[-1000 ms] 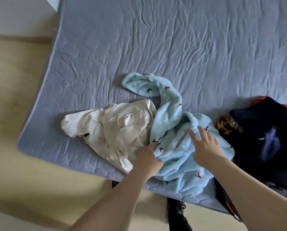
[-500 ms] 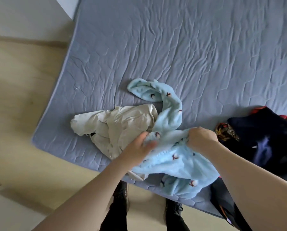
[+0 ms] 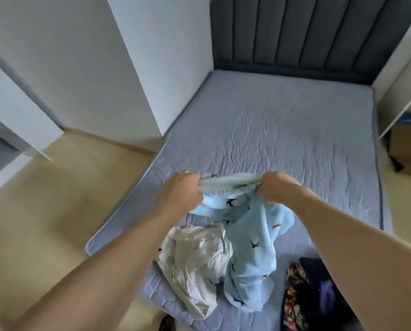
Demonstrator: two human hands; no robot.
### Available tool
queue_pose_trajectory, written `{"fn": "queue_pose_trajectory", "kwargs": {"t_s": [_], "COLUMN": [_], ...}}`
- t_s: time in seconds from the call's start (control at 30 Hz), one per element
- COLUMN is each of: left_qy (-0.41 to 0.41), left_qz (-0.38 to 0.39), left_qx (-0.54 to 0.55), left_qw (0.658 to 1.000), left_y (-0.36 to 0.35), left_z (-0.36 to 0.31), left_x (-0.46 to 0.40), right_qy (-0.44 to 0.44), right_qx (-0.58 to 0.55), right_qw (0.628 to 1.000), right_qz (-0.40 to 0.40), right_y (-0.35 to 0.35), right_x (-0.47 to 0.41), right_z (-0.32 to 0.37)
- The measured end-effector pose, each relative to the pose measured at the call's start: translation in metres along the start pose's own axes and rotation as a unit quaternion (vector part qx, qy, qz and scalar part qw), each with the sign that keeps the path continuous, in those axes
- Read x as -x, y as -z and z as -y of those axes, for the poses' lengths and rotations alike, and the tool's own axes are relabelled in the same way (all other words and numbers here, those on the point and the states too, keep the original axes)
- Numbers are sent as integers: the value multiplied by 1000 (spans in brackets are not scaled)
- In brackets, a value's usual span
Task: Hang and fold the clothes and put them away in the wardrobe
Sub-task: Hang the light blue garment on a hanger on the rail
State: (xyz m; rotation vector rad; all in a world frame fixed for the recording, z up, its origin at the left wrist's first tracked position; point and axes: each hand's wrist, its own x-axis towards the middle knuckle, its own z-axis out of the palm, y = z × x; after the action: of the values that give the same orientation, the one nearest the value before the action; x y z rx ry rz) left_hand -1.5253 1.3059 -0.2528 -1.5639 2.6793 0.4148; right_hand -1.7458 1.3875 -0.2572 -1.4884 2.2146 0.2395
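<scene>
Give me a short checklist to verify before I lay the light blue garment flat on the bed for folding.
1. Left hand grip on the waistband: ok.
2. Right hand grip on the waistband: ok.
3. Light blue garment lifted off the bed: not ok, lower end seems to rest near the bed's edge.
4. Free of the white garment: cannot tell, they overlap.
5. Bare bed surface ahead: ok.
6. Dark clothes pile out of the way: ok.

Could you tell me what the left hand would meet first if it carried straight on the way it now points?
Probably the bare mattress: the left hand, holding the blue garment, points toward the headboard. Depth is unclear.
</scene>
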Motion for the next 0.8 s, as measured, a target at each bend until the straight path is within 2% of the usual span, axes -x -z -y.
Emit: {"fn": "queue_pose_trajectory", "kwargs": {"t_s": [0.13, 0.27, 0.37, 0.5, 0.67, 0.73, 0.8], "left_qy": [54, 83, 86, 91, 96, 104, 108], "left_qz": [-133, -254, -332, -412, -487, -506, -519], "left_qx": [116, 209, 258, 261, 254, 241, 219], "left_qw": [983, 941, 903, 868, 830, 822, 819], "left_y": [104, 205, 270, 341, 417, 444, 468], "left_z": [-5, 0, 16, 49, 113, 145, 184], "left_x": [0, 18, 30, 56, 94, 111, 128], "right_qy": [18, 60, 108, 139, 131, 106, 105], "right_qx": [-63, -108, -68, -41, 23, 52, 95], "right_qw": [996, 979, 966, 945, 929, 923, 901], "right_qz": [-67, -160, -224, -293, -345, -367, -411], "right_y": [100, 183, 233, 283, 323, 334, 345], "right_x": [29, 76, 101, 121, 133, 136, 139], "right_z": [33, 79, 117, 173, 249, 280, 321]}}
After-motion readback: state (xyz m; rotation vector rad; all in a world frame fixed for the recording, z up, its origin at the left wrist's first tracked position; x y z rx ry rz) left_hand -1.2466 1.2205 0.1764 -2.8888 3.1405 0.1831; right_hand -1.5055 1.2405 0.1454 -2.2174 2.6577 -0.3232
